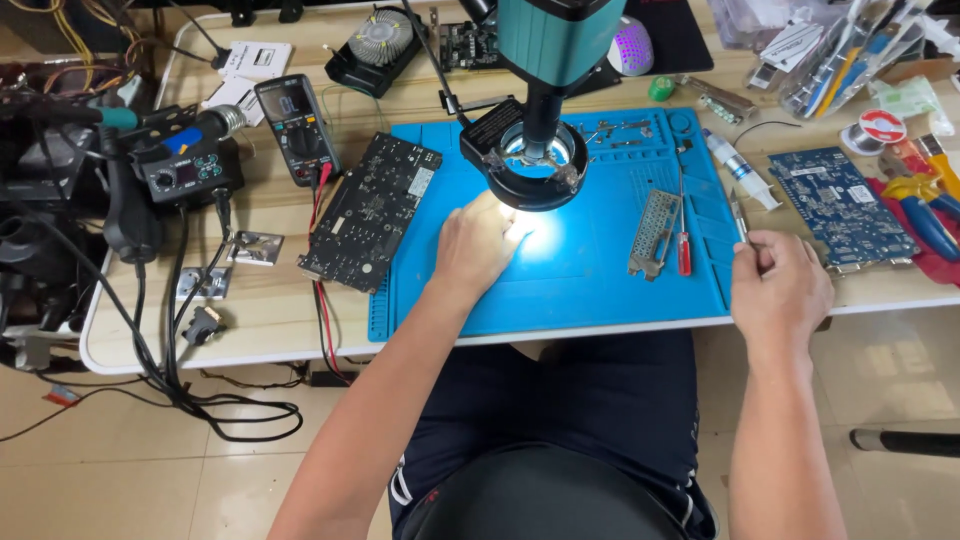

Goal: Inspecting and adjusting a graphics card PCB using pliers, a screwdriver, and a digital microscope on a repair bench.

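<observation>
My left hand (478, 245) rests on the blue work mat (590, 270), its fingers under the lit ring light (537, 165) of a teal microscope (545, 45); whether it holds anything is hidden by the glare. My right hand (778, 288) is at the mat's right edge, closed on thin metal tweezers (738, 215) that point away from me. A metal slot bracket (652, 232) and a red-handled screwdriver (683, 240) lie on the mat between my hands.
A black circuit board (372, 212) lies left of the mat, a multimeter (295, 128) and soldering station (185, 165) beyond it. A blue circuit board (842, 205), syringe (740, 170), pliers (925, 205) and solder spool (880, 128) sit right. Cables hang at the left.
</observation>
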